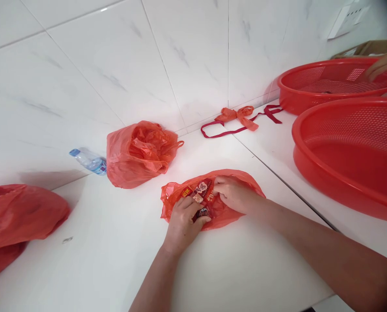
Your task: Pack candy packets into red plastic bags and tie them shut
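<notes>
A flat red plastic bag (pixel 245 180) lies on the white counter in front of me. On it sit several small wrapped packets (pixel 202 190), red and yellow. My left hand (pixel 183 219) rests at the bag's near left side, fingers curled and pinching a dark red packet. My right hand (pixel 234 193) lies on the middle of the bag, fingers bent and pressing on the packets and the plastic.
A fuller red bag (pixel 138 154) stands against the wall, a plastic water bottle (pixel 89 161) lying beside it. Another red bag (pixel 17 216) is at the far left. Two red baskets (pixel 349 151) (pixel 326 82) sit at right, another person's hand (pixel 385 65) in the far one. Red ribbon (pixel 239 119) lies near the wall.
</notes>
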Demonstrator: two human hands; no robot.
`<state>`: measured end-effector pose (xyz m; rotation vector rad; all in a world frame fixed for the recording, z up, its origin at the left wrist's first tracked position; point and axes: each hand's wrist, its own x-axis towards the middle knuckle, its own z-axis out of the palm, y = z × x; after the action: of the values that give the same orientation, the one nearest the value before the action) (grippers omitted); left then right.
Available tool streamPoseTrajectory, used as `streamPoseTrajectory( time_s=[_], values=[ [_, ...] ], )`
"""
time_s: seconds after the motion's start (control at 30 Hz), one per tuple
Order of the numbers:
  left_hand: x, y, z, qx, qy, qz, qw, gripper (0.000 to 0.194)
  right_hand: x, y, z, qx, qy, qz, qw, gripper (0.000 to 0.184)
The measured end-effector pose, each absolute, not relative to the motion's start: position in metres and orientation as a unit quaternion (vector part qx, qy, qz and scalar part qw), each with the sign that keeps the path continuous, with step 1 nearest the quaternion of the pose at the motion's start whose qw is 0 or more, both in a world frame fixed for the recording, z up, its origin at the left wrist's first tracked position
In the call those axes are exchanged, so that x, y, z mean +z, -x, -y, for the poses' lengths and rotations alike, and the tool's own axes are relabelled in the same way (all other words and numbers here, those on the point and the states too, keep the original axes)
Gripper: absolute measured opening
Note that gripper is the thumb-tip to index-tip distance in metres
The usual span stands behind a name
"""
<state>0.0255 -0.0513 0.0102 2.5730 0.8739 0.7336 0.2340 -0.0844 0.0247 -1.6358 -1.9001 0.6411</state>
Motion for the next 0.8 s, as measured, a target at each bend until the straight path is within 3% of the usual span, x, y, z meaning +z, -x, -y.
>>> streamPoseTrajectory(
  time_s=[0.3, 0.53, 0.8],
  values=[
    [0.0109, -0.0261, 0.0508, 0.262, -0.9, -0.306, 0.164, 0.02, 0.0177, -0.2369, 0.0854, 0.195, 0.583, 0.732, 0.295, 0.029],
    [0.0115, -0.0268, 0.0515, 0.268, -0.9, -0.309, 0.151, 0.036, 0.0169, -0.2369, 0.0849, 0.206, 0.579, 0.731, 0.297, 0.025],
    [0.007, -0.0254, 0.0465, 0.269, -0.896, -0.318, 0.153, 0.031, 0.0212, -0.2353, 0.0902, 0.216, 0.583, 0.745, 0.24, 0.02]
  ],
)
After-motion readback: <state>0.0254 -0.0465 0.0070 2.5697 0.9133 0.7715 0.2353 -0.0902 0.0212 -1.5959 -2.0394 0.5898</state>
